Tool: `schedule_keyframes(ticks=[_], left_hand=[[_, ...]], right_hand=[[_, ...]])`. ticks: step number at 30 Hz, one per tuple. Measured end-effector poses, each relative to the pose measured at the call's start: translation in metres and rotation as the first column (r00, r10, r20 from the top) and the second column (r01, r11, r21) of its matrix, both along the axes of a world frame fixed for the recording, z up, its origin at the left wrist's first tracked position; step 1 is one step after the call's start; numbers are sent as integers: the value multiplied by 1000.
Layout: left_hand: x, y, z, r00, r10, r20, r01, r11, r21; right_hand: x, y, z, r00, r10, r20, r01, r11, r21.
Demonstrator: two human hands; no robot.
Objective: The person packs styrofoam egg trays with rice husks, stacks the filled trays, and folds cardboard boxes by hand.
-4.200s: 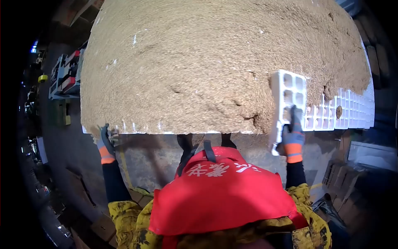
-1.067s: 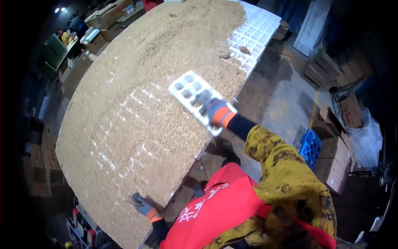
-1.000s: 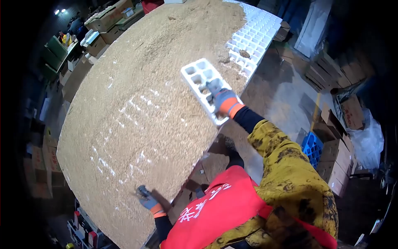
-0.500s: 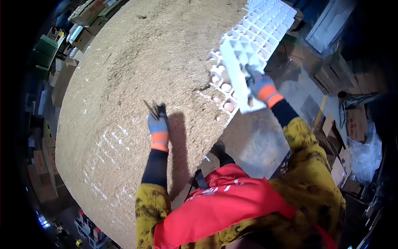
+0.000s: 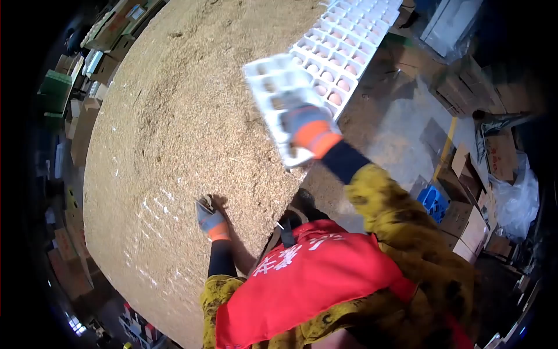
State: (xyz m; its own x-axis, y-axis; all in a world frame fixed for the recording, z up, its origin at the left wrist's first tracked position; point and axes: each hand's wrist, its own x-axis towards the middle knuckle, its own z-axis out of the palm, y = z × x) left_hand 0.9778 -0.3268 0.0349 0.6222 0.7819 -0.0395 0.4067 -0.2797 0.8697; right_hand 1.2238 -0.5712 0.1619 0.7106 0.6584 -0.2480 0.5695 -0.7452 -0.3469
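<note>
My right hand [image 5: 311, 129], in a grey and orange glove, grips a white foam egg tray [image 5: 296, 80]. Bedding shows through the openings of this tray. It is held tilted above the near left end of a long white egg tray [image 5: 359, 70] whose cells hold several pinkish eggs [image 5: 335, 99]. My left hand [image 5: 211, 221], gloved alike, is low at the sawdust-like bedding [image 5: 192, 116], with its fingers closed. A small brownish bit shows at the fingertips, too small to name.
Cardboard boxes [image 5: 459, 224] stand on the floor at the right, beside a blue plastic crate [image 5: 433, 202] and a clear plastic bag [image 5: 514, 198]. More boxes [image 5: 86, 131] line the left side. The bedding-covered surface has an edge near my body.
My right hand has swung left with the foam tray, uncovering rows of eggs. My left hand has moved down toward my body; the thin stick seen in its fingers before is no longer clearly visible.
</note>
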Motion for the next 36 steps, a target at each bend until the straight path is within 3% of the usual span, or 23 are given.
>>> schedule_keyframes(ticks=[1, 3, 4, 7, 9, 11, 13, 16, 17, 18, 19, 20, 21, 23, 25, 27, 28, 31, 32, 33, 35, 36], left_hand=[[5, 4, -4, 999, 44, 17, -43, 996, -80], [5, 4, -14, 988, 152, 19, -142, 957, -252], [-1, 5, -15, 998, 27, 51, -17, 980, -197], [-5, 11, -18, 997, -18, 71, 26, 993, -119], [-6, 5, -9, 999, -26, 40, 28, 998, -48], [-11, 7, -13, 999, -51, -8, 52, 995, 89], [-14, 19, -27, 994, -83, -67, 99, 953, 286], [-13, 13, -15, 995, -65, -75, 82, 964, 253], [-15, 10, -13, 997, -52, -60, 66, 965, 255], [-17, 20, -25, 992, -95, -88, 119, 937, 328], [-15, 20, -26, 996, -86, 12, 84, 986, 145], [-10, 18, -28, 992, -55, 110, 61, 997, -50], [-11, 16, -28, 982, -13, 187, 59, 969, -242], [-15, 19, -26, 997, -69, 46, 69, 998, 12], [-16, 17, -16, 996, -78, -38, 86, 948, 305], [-18, 18, -18, 997, -69, -18, 71, 951, 301], [-18, 19, -20, 998, -65, -5, 64, 952, 300], [-21, 26, -29, 994, -106, -29, 109, 930, 351], [-21, 24, -24, 993, -90, -71, 108, 942, 318], [-21, 31, -39, 994, -108, 19, 102, 970, 220], [-17, 9, 8, 997, -67, 44, 65, 997, 29], [-20, 28, -38, 992, -104, 75, 93, 987, 133]], right_hand=[[8, -41, -47, 967, -46, 251, 37, 998, 42], [5, -36, -32, 976, -38, 216, 31, 999, 36], [-15, -35, -28, 985, -40, 169, 36, 999, 30], [-69, -17, -20, 996, -81, 50, 77, 995, 61], [-102, 55, -28, 992, -124, 7, 119, 968, 223], [-102, 103, -56, 979, 88, 182, -130, 964, 233], [-90, 110, -46, 994, 18, 107, -34, 989, 143], [-88, 68, -52, 974, -215, 72, 189, 947, 261], [-96, 41, -29, 970, -234, 66, 225, 966, 129], [-95, 19, -52, 934, -345, 87, 326, 928, 183], [-98, -1, -67, 840, -488, 239, 436, 868, 238], [-102, -18, -60, 799, -485, 355, 443, 874, 198], [-107, -33, -47, 804, -530, 269, 461, 842, 282], [-121, -47, -40, 799, -535, 275, 429, 827, 363], [-139, -37, -45, 878, -434, 203, 394, 895, 208], [-155, -26, -54, 974, -68, 215, 45, 993, 108], [-156, -26, -58, 978, -35, 205, 33, 999, 12], [-136, -57, -59, 923, -363, 127, 373, 925, -67], [-130, -71, -60, 869, -466, 167, 470, 883, 21], [-122, -86, -61, 804, -561, 198, 549, 828, 117], [-113, -108, -72, 635, -717, 289, 648, 697, 306], [-111, -112, -69, 649, -693, 313, 613, 721, 324]])
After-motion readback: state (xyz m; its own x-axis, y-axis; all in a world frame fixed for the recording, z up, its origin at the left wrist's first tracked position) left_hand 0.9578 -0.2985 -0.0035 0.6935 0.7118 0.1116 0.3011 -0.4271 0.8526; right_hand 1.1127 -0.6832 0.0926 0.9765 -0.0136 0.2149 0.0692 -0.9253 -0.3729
